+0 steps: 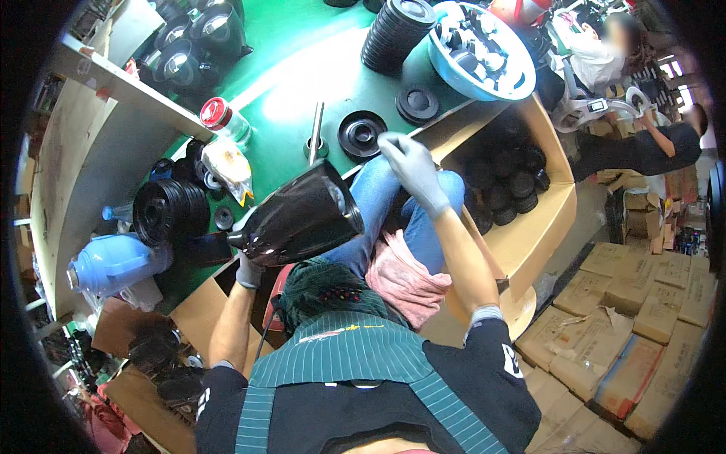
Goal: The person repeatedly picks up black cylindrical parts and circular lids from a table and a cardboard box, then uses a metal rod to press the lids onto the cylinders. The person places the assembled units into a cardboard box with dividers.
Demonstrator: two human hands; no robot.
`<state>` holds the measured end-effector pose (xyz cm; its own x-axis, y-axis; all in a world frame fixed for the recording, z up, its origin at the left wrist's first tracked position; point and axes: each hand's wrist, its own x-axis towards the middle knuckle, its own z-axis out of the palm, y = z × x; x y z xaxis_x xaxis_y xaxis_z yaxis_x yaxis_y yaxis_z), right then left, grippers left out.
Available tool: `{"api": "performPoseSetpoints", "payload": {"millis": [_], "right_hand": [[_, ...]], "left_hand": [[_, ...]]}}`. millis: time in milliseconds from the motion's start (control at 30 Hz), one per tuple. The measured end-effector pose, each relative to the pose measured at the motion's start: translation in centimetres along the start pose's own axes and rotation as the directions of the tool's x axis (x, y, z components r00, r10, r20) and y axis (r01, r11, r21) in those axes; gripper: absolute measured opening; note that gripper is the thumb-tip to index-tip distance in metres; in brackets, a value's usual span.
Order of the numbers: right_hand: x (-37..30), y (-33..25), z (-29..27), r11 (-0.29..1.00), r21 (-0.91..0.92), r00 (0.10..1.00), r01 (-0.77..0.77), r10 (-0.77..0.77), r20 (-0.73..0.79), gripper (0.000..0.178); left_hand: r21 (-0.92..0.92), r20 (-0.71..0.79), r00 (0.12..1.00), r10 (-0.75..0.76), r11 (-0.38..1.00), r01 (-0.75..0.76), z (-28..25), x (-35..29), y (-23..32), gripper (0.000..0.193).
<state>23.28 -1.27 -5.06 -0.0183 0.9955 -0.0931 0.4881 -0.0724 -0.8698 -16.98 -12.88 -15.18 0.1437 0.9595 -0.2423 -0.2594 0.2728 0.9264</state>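
Has a light blue basin point(476, 89) at the counter's point(302, 68) right side, heaped with black and pale parts point(484, 62); just below, an open cardboard box point(546, 227) of round black pieces point(522, 185). At lower left, has a carton point(117, 321) with dark glossy things point(153, 349) inside. Holds a glossy black vessel point(299, 218) near its narrow end in the left grip point(248, 271), over the near edge, mouth tilted rightward. Has the right grip point(416, 172) just beside a round black dish point(361, 135); cannot tell whether touching or pinching anything. Has bare green room beyond, left of the tall disc stack point(389, 38); cramped farther left by black rings point(155, 213) and a blue jug point(121, 263).
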Motion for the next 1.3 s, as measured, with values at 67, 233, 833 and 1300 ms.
{"api": "performPoseSetpoints", "payload": {"millis": [67, 233, 833, 1300], "right_hand": [[6.2, 5.8, 3.2, 0.931, -0.362, 0.983, -0.041, -0.026, -0.179, 0.07], [11.4, 6.8, 6.2, 0.717, -0.666, 0.978, -0.206, 0.169, -0.121, 0.104], [-13.1, -1.8, 2.7, 0.543, 0.825, 0.979, 0.157, -0.197, -0.056, 0.079], [-17.0, -2.1, -0.5, 0.593, 0.611, 0.84, 0.525, -0.48, -0.255, 0.051]], "left_hand": [[-0.201, 0.032, 0.987, -0.16, 0.966, 0.163, -0.7, -1.0, -1.9, 0.047], [-0.302, 0.06, 0.958, -0.28, 0.91, 0.285, -0.5, -3.7, -3.7, 0.049], [-0.299, 0.244, 0.946, -0.214, 0.911, 0.284, 4.8, -1.8, -3.4, 0.055], [-0.262, 0.488, 0.818, -0.303, 0.844, 0.469, 9.1, -0.5, 0.3, 0.056]]}}
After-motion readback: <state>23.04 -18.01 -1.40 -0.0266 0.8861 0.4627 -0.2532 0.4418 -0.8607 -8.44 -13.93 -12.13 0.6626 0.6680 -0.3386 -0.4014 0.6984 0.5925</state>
